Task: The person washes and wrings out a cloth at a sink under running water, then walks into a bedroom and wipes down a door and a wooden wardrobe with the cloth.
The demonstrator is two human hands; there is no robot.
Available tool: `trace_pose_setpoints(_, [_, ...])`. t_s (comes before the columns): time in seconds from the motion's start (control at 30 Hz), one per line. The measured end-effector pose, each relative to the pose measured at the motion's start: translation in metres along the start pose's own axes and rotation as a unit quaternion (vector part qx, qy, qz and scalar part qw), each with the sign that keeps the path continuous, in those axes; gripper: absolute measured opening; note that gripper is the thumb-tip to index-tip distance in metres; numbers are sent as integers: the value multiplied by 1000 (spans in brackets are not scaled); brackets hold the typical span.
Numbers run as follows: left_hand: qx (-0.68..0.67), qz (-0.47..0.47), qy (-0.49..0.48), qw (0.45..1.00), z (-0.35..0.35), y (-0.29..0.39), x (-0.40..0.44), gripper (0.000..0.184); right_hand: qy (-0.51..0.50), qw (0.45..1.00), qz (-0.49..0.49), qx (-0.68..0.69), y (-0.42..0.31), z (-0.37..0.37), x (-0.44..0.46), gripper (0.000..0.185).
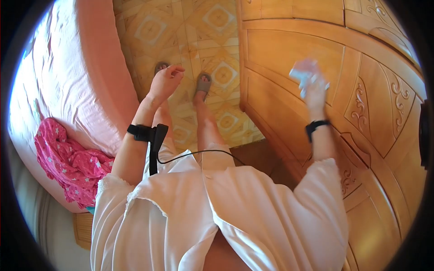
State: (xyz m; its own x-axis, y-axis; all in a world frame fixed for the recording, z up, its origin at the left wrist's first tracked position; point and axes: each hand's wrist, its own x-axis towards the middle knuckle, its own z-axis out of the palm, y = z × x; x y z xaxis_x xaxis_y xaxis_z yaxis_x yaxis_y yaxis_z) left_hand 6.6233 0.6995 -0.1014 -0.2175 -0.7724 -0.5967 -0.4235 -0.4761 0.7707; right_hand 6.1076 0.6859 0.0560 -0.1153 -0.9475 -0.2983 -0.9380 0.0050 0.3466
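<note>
My right hand [315, 86] is pressed up to the wooden wardrobe front [289, 54] and closed on a crumpled white cloth [298, 74]. Motion blurs the hand and cloth, so single fingers are hard to make out. Over the floor, in front of my legs, hangs my left hand [166, 82]. Its fingers are loosely bent and partly apart, and nothing shows in them. A black strap [141, 132] circles my left forearm, and another black band [316, 128] is on my right wrist.
On the left is a bed with a pink sheet [101, 67] and a bunched pink star-print cloth [74, 160]. Patterned tile floor [181, 27] lies between bed and wardrobe. A thin black cable [194, 152] crosses my lap. Carved panels [359, 106] decorate the wardrobe.
</note>
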Motion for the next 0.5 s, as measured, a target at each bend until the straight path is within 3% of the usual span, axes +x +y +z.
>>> trace_pose_setpoints(0.03, [1, -1, -3, 1000, -7, 8, -7, 31, -78, 978, -61, -186, 10, 36, -46, 48])
trace_pose_setpoints(0.07, [-15, -9, -23, 1000, -16, 18, -15, 31, -131, 916, -147, -350, 20, 71, -92, 48])
trace_pose_setpoints(0.13, [-22, -11, -48, 999, -33, 22, -17, 31, -48, 993, -96, -57, 39, 76, -180, 42])
trace_pose_setpoints(0.2, [-26, -45, -83, 995, -48, 4, -22, 32, -94, 993, -52, -49, 59, 37, -244, 40])
trace_pose_setpoints(0.27, [11, -18, -101, 995, -67, -13, -14, 32, -128, 991, -8, -41, 71, 4, -268, 38])
trace_pose_setpoints(0.37, [68, -35, -109, 991, -79, -16, -7, 34, -119, 977, 89, -152, 75, -61, -276, 35])
trace_pose_setpoints(0.43, [77, -31, -105, 991, -77, -3, -5, 33, 38, 972, 96, -212, 65, -114, -258, 32])
trace_pose_setpoints(0.5, [83, -28, -100, 991, -67, -3, -5, 33, 40, 969, 105, -219, 72, -101, -265, 32])
